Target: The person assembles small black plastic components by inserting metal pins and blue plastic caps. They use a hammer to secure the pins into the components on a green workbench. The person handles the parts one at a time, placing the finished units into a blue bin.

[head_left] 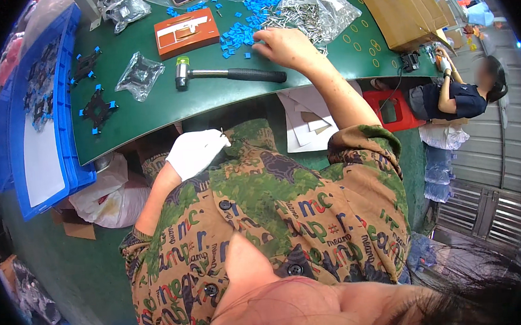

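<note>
One blue bin w/ black frames sits L of the L hand; two more frames lie on the counter fwd-left of it. L hand, gloved, is over the lap, fingers together, seemingly pinching sth at the tips, too small to ID. Fwd-right of it: hammer. Blue bits, loose pile, are at & beyond the R hand's fingertips; that hand is bare, fingers curled down, can't tell if pinching one. Metal pins beyond it. Prob. step: picking a blue bit; next needs a clean single pinch, then carry to L hand.
</note>
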Available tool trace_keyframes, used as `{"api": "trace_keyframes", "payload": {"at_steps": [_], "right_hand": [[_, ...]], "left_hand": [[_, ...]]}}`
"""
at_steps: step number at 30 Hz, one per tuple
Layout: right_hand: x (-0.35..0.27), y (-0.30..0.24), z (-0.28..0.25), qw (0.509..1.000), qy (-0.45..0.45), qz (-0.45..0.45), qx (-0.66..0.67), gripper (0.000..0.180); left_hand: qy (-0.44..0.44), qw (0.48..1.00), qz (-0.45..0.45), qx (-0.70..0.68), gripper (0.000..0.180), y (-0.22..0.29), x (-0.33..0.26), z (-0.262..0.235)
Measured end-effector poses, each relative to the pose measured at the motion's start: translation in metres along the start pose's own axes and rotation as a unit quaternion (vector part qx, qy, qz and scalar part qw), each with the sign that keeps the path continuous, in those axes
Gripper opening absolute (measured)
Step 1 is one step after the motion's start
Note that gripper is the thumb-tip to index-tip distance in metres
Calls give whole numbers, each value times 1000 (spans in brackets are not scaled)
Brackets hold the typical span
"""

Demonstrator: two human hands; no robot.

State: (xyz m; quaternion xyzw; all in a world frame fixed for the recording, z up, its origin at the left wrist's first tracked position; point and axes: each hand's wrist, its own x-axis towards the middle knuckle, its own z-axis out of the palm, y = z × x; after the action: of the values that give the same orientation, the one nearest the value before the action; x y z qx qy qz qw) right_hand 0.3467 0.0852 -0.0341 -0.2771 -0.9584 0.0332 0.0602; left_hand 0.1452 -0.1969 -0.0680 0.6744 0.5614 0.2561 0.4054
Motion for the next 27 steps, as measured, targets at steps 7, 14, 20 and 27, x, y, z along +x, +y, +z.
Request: {"api": "trace_keyframes", "payload": {"at_steps": [7, 14, 20, 27], "right_hand": [[4, -28, 3, 996, -50, 67, 32, 35], [11, -16, 14, 995, -57, -65, 39, 27], [10, -1, 4, 993, 23, -63, 97, 29], [9, -12, 6, 996, -72, 45, 34, 36]], "left_hand": [[-5, 1000, -11, 17, 31, 1, 0, 0], [4, 999, 11, 32, 29, -4, -2, 0], [5, 1000, 6, 24, 31, -6, -2, 1], [-5, 1000, -20, 6, 32, 3, 0, -2]]}}
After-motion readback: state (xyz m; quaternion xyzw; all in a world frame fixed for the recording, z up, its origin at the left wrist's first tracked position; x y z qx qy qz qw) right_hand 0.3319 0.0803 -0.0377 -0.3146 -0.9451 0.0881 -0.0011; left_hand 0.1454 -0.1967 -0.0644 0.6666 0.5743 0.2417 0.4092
